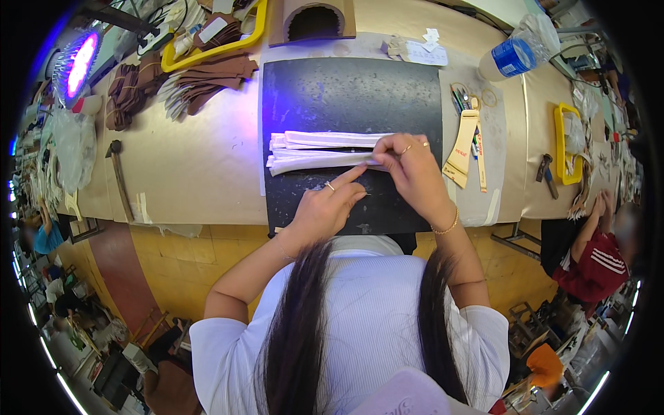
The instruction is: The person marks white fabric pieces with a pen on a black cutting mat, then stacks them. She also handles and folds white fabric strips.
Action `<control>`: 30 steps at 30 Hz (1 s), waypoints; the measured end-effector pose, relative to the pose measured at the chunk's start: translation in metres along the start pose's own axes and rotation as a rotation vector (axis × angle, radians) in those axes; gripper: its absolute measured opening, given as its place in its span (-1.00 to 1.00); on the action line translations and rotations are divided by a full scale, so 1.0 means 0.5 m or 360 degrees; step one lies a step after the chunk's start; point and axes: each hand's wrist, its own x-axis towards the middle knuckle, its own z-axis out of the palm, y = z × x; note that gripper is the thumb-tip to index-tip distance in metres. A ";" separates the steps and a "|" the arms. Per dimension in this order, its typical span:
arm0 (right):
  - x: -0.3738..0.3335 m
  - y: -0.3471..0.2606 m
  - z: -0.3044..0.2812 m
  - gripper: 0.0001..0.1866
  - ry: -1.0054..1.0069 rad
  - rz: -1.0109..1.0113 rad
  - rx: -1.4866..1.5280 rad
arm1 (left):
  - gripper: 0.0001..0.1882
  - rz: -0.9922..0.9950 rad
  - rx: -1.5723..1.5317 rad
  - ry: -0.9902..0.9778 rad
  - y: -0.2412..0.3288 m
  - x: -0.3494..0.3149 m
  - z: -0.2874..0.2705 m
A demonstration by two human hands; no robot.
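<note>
Two stacks of long white strips [311,160], apparently fabric or leather, lie side by side across a black work mat [346,90]. My right hand [418,176] pinches the right end of the nearer stack between thumb and fingers, covering that end. Just left of it, my left hand [324,211] rests its stretched index finger on the near edge of the same stack. The other left fingers are loosely bent and hold nothing.
Brown strips [214,79] and a yellow tray [259,31] lie at the far left, near a hammer [119,180] and a glowing lamp [81,66]. Right of the mat are cream templates [462,149], pens, a bottle [508,59] and another hammer [546,176]. A co-worker [598,266] sits at right.
</note>
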 end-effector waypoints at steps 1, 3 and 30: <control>0.008 0.005 -0.007 -0.92 0.0051 0.0062 0.0070 | -0.87 -0.0107 -0.0140 0.0039 0.003 0.003 0.002; 0.029 0.024 -0.016 -0.90 0.0109 0.0257 0.0348 | -0.83 -0.0305 -0.0394 0.0129 0.011 0.010 0.001; -0.010 -0.086 -0.008 -0.79 0.0559 -0.0227 -0.0056 | -0.59 -0.0700 -0.1026 0.0207 0.114 0.068 -0.061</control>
